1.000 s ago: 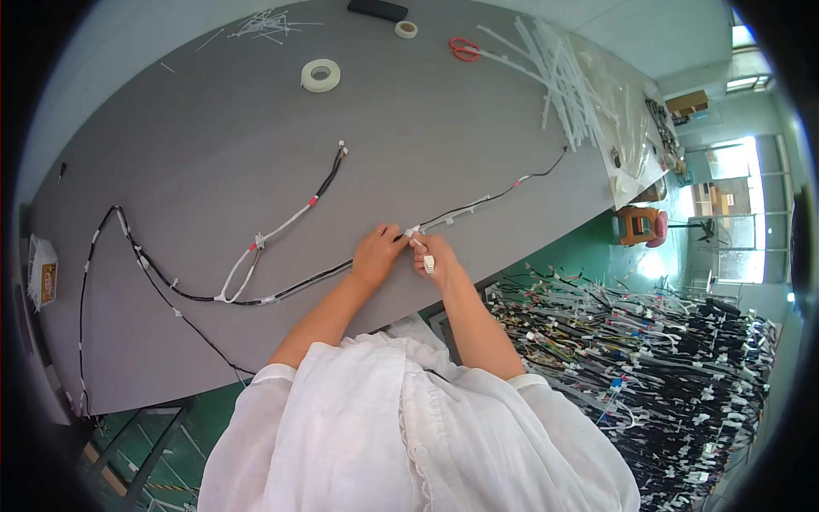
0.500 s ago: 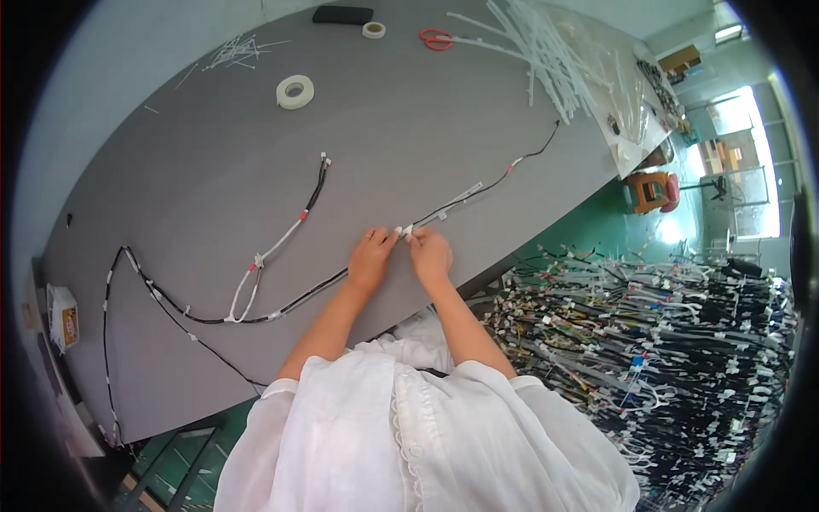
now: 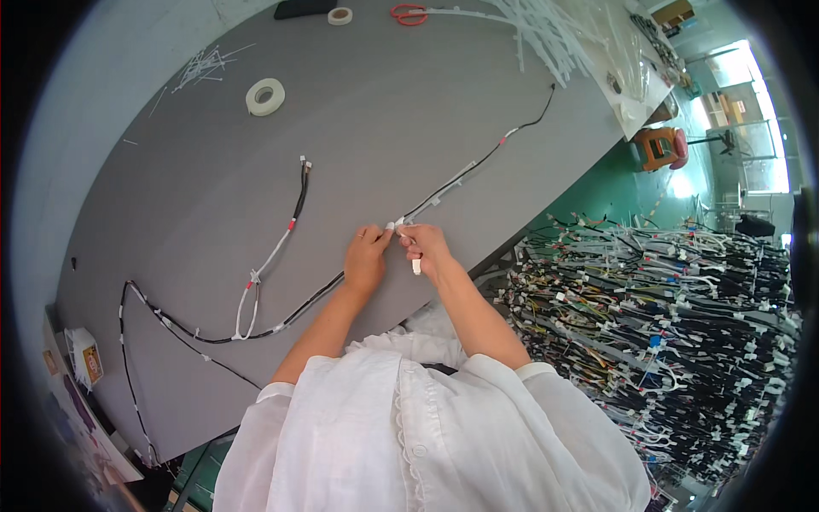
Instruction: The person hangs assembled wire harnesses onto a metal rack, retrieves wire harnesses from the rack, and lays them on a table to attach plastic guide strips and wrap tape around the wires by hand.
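A long black wire harness [image 3: 309, 300] with white wraps runs across the grey table. My left hand [image 3: 367, 258] is closed on it, thumb and fingers pinching at a white wrapped spot. Close by on the right, my right hand [image 3: 426, 245] has its fingers curled in at the same spot. A small white piece [image 3: 416, 266] pokes out below those fingers; whether it is tape or a connector I cannot tell. Beyond the hands, a thin black branch [image 3: 452, 181] with a pale strip beside it stretches to the upper right. A white-and-black branch [image 3: 281, 236] lies to the left.
A white tape roll [image 3: 265, 97], a smaller roll [image 3: 340, 16], red-handled scissors [image 3: 409, 14] and loose cable ties [image 3: 205, 66] lie farther back. White strips [image 3: 546, 38] cover the far right. Many harnesses [image 3: 657, 341] are heaped beside the table; a small box [image 3: 85, 357] stands left.
The whole view has shifted a little. My right hand has curled more tightly, and a white piece now shows beneath it. My left hand keeps its pinch on the harness.
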Demonstrator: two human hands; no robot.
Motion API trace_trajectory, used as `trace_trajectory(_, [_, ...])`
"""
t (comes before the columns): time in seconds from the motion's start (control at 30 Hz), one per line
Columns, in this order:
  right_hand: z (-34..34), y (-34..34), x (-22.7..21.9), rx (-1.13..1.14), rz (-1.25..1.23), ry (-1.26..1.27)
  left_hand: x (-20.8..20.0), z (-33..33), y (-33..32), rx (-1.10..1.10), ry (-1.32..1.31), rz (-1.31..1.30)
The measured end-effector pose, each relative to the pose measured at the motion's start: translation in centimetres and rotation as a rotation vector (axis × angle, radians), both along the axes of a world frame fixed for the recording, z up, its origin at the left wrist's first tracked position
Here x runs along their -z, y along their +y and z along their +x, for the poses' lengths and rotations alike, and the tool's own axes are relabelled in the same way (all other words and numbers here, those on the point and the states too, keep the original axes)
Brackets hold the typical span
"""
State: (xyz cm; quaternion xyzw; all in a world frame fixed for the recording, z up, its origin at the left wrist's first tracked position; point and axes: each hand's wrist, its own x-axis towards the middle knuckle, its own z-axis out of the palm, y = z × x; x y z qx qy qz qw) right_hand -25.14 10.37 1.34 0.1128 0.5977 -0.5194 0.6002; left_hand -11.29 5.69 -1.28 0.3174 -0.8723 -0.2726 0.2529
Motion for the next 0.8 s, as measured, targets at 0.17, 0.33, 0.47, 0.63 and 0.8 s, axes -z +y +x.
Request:
trace_trajectory(0.17, [0.0,-0.4,0.7,-0.252,0.094,0.298,0.0,0.0,0.0,0.007,0.005,0.004])
trace_trajectory(0.33, [-0.2,-0.8,0.3,-0.233,0.151,0.29,-0.2,0.1,-0.1,0.0,0.017,0.005])
trace_trajectory(0.47, [-1.3,-1.0,-2.0,-0.397,0.214,0.376,-0.2,0.3,-0.1,-0.002,0.051,-0.029])
trace_trajectory(0.63, [-2.2,0.7,-2.9,-1.031,0.385,1.231,-0.1,0.5,0.3,-0.029,0.011,-0.039])
trace_trajectory(0.8, [-7.6,1.8,-2.1,-0.772,-0.146,1.604,-0.9,0.3,0.5,-0.024,-0.074,0.031])
